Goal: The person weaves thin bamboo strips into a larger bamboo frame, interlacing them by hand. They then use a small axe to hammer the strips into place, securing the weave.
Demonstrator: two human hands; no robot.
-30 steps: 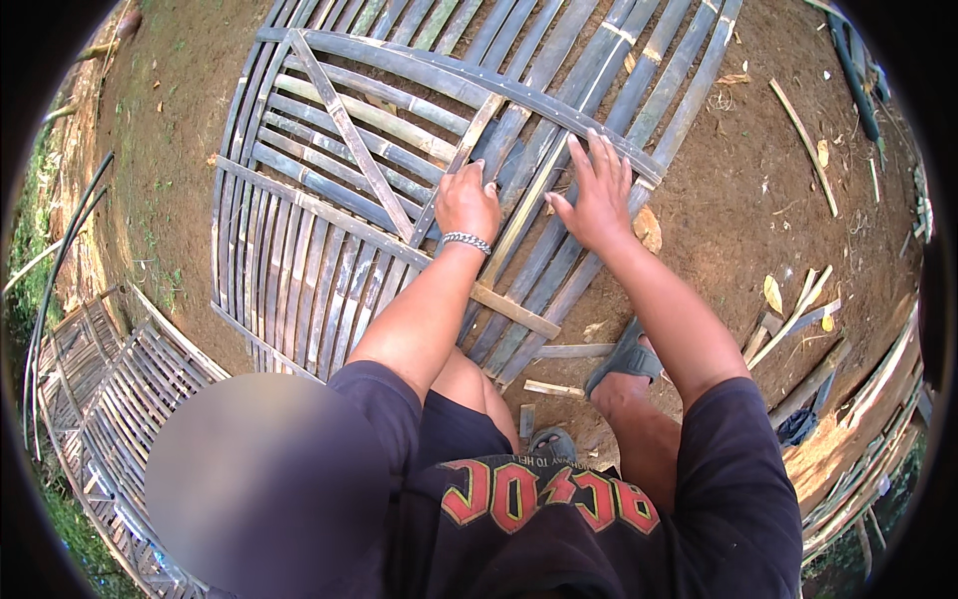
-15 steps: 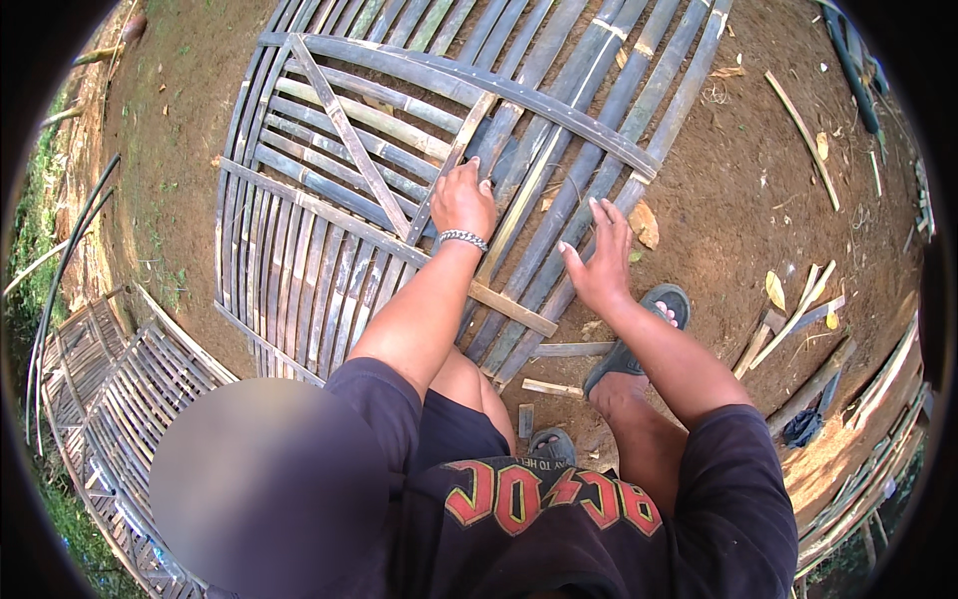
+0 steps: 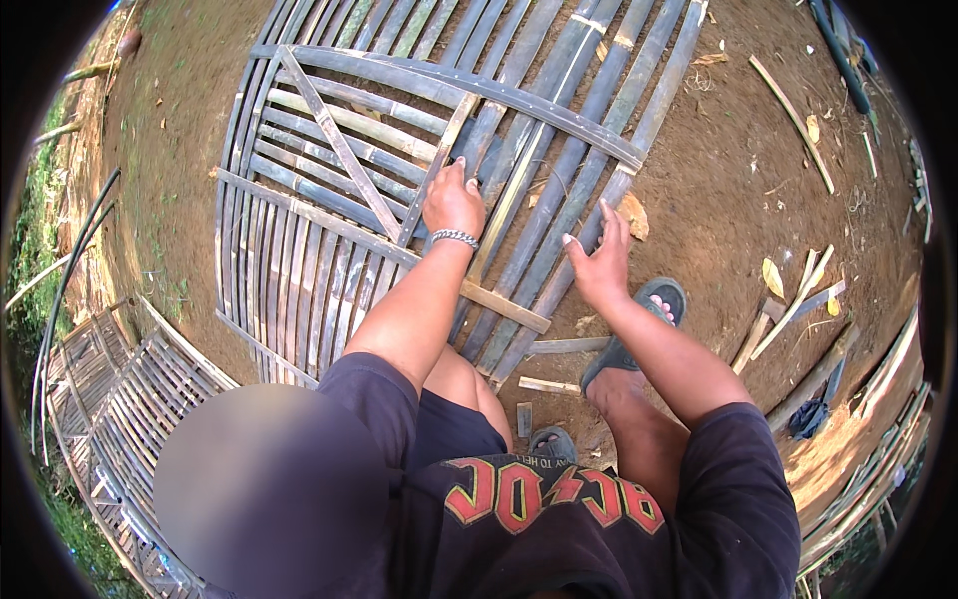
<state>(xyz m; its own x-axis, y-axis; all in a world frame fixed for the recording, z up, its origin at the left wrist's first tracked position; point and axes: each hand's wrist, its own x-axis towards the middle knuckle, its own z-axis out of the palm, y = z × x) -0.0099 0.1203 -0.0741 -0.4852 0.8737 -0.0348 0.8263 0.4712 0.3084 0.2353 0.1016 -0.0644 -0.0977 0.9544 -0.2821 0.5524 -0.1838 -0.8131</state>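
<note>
A large bamboo panel (image 3: 334,255) of dark slats nailed to crosspieces lies on the ground ahead of me. It holds a smaller slatted section with a diagonal brace (image 3: 339,145). My left hand (image 3: 455,202), with a chain bracelet at the wrist, is closed on a dark bamboo slat beside that section's upright batten (image 3: 439,165); its fingertips are partly hidden. To the right, my right hand (image 3: 602,262) is open, thumb and fingers apart, near the panel's outermost long slat (image 3: 589,228). Nothing shows in it.
My sandalled foot (image 3: 639,339) stands right of the panel. Short wood offcuts (image 3: 549,385) lie near my feet. Bamboo strips (image 3: 798,304) and a dry leaf (image 3: 632,217) are on the soil at right. Another slatted bamboo panel (image 3: 165,399) lies at lower left.
The view has shifted slightly, so the panel appears a little further left. My left hand stays at the same slat. My right hand's fingers have bent slightly and remain apart.
</note>
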